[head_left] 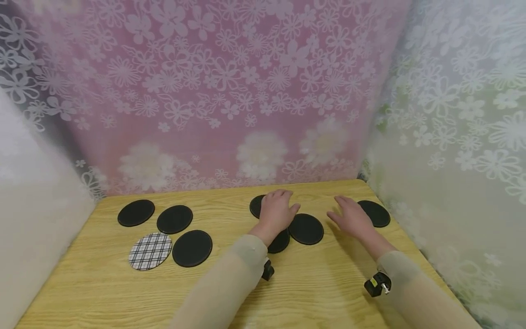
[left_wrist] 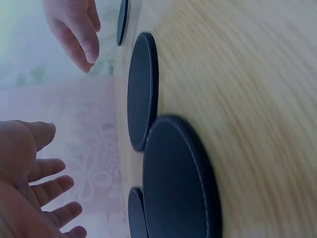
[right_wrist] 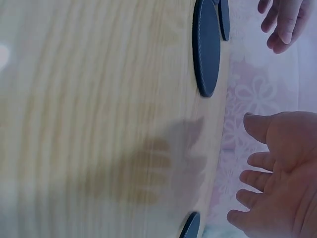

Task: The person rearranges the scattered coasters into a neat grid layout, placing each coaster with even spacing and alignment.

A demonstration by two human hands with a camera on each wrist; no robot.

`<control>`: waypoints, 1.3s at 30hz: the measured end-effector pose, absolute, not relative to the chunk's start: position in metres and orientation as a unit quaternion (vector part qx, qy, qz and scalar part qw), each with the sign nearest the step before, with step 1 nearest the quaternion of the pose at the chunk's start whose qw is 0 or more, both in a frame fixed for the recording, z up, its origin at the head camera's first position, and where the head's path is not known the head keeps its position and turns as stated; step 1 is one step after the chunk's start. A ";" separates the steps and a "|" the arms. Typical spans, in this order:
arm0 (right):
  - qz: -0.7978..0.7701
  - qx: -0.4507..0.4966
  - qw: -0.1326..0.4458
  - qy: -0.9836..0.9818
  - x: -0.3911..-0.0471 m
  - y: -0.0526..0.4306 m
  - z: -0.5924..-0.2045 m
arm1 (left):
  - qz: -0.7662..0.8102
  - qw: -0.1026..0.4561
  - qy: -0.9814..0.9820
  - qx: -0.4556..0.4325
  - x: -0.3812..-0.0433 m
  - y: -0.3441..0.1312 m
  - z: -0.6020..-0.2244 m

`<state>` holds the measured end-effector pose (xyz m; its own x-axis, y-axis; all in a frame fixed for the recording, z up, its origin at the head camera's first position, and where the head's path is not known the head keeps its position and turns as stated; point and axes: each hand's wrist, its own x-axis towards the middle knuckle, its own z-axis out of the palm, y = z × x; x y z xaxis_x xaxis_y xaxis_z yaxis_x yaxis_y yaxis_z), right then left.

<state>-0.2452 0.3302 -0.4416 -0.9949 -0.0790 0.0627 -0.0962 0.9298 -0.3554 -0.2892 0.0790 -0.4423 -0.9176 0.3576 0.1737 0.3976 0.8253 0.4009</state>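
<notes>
My left hand hovers over a cluster of three round black coasters, its fingers spread and holding nothing. It hides parts of the back coaster and the front coaster; the third coaster lies just right of it. In the left wrist view, stitching runs round the edge of the nearest coaster. My right hand is also raised above the wood, fingers apart, with nothing in it. Beside it, toward the table's right edge, lies another black coaster, partly covered by the hand in the head view.
On the left of the wooden table lie three more black coasters, one of them at the back left, and a plaid white coaster. A pink flowered curtain hangs behind, and a pale flowered curtain borders the right side.
</notes>
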 end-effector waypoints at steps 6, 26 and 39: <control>0.183 0.013 0.002 -0.983 -0.235 0.351 -0.442 | -0.212 0.046 -0.953 -0.214 -0.283 0.092 -0.440; 0.144 -0.010 -0.005 -0.989 -0.213 0.399 -0.455 | -0.203 0.034 -0.952 -0.227 -0.272 0.127 -0.444; 0.119 -0.002 -0.023 -0.993 -0.207 0.410 -0.464 | -0.193 0.023 -0.951 -0.242 -0.262 0.137 -0.447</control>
